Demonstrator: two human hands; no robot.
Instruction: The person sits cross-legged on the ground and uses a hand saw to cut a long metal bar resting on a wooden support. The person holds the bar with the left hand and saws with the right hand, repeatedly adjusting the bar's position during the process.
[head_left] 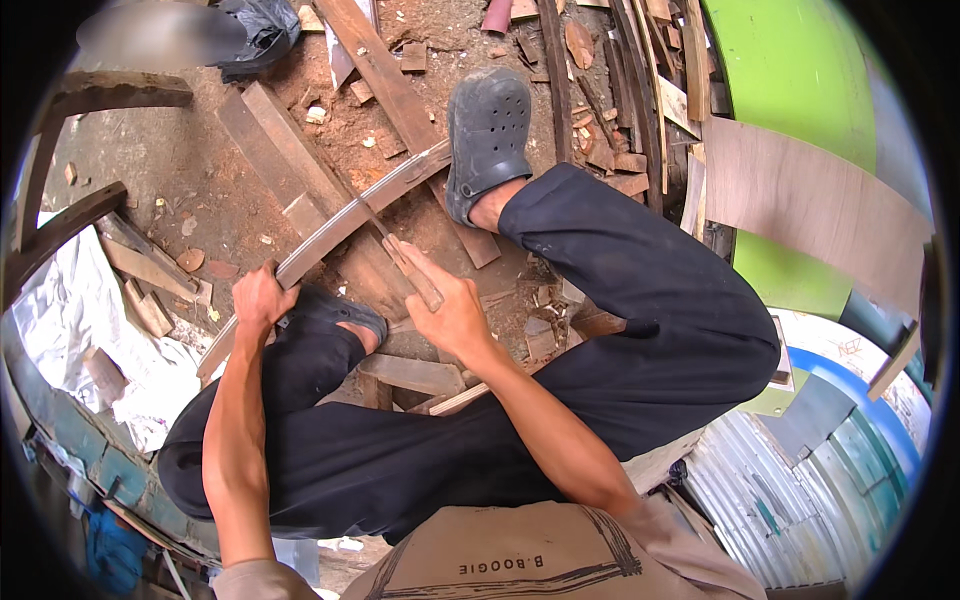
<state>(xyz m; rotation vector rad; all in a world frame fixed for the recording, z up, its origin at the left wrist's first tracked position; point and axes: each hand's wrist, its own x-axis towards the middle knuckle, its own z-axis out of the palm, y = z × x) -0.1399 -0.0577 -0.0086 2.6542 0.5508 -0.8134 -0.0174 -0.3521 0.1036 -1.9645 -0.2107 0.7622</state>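
A long, narrow wooden strip [325, 238] with a pale ridged edge slants across in front of me, from beside my right foot down past my left leg. My left hand [264, 298] is wrapped round its lower part. In my right hand [452, 318] is a wooden-handled tool [412, 272] with a thin dark blade, closed in my fingers with the forefinger stretched along the handle. The blade reaches the strip near its middle and appears to touch it. Whether it is a saw, a file or a chisel I cannot tell.
Planks [375, 75] lie beneath the strip on a dirt floor with wood scraps. My dark clog [490, 125] rests near the strip's far end. Long offcuts [640, 90] are stacked at right beside a green panel [800, 60]. White sheeting [90, 320] lies left; corrugated metal [770, 500] lower right.
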